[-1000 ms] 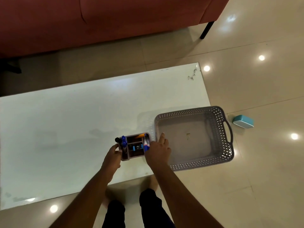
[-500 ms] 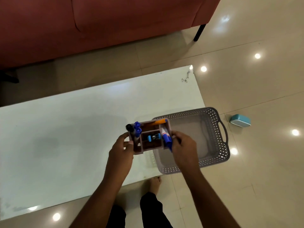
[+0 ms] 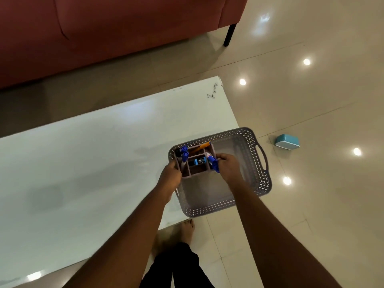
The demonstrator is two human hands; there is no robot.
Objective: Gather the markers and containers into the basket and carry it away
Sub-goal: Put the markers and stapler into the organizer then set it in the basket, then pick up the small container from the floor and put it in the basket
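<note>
A grey perforated basket (image 3: 258, 163) sits at the right end of the white table (image 3: 83, 163), partly overhanging its edge. Inside the basket's far left corner I hold a pinkish compartment organiser (image 3: 195, 169). My left hand (image 3: 170, 177) grips its left side and my right hand (image 3: 227, 165) grips its right side. Blue-capped markers (image 3: 184, 154) and a black one stand in its left slots. Another blue marker (image 3: 214, 163) lies by my right fingers, an orange one (image 3: 200, 146) at the back, and a small blue item (image 3: 199, 161) in the middle.
A teal and white block (image 3: 287, 141) lies on the tiled floor right of the basket. A red sofa (image 3: 114, 28) with a black leg (image 3: 228, 35) stands beyond the table. My bare foot (image 3: 185, 229) and dark trouser leg are below the table's near edge.
Both hands lifted the organiser off the table and carried it right, into the basket's far left corner.
</note>
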